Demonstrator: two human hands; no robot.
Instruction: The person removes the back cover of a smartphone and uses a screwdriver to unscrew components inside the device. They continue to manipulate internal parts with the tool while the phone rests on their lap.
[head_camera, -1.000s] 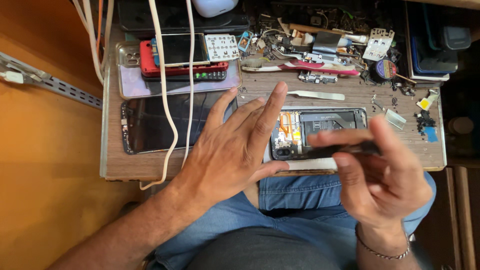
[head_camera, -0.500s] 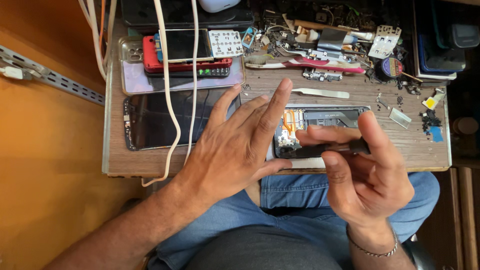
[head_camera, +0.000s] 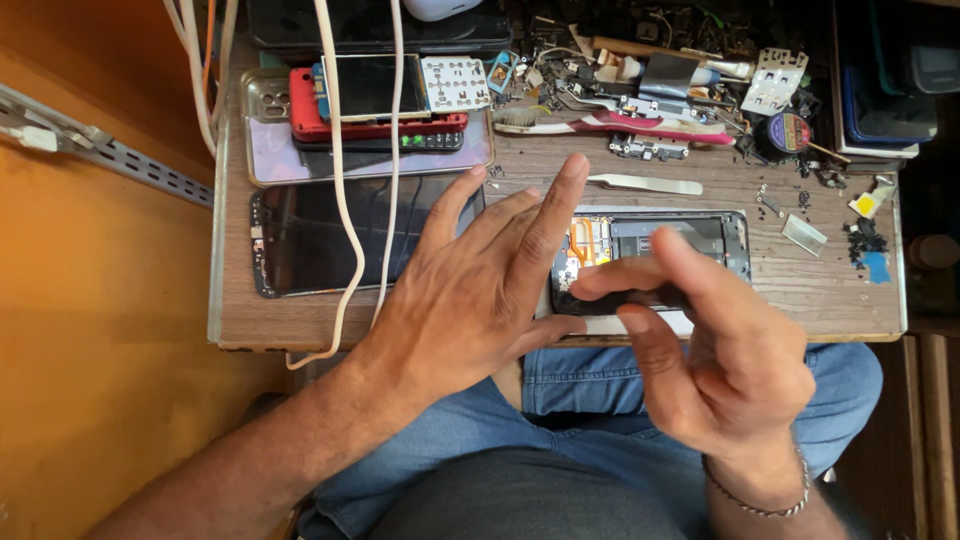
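Note:
An opened phone (head_camera: 690, 235) with its back off lies on the small wooden table (head_camera: 800, 290), showing an orange flex strip and dark inner parts. My left hand (head_camera: 470, 290) is flat, palm down, with fingers spread over the phone's left end; its thumb touches the near left corner. My right hand (head_camera: 720, 350) pinches the phone's near edge, with the index finger lying across the top and the thumb underneath. Both hands hide much of the phone's near side.
A dark screen panel (head_camera: 300, 240) lies at the left under two white cables (head_camera: 340, 200). Behind it is a stack of phones (head_camera: 380, 110), one red. Pale tweezers (head_camera: 645, 183), a toothbrush (head_camera: 640, 125) and several small parts crowd the back. My jeans (head_camera: 590, 385) are below the table edge.
My right hand has slid a little left along the phone's near edge, its index finger reaching further across. My left hand stays spread in the same place.

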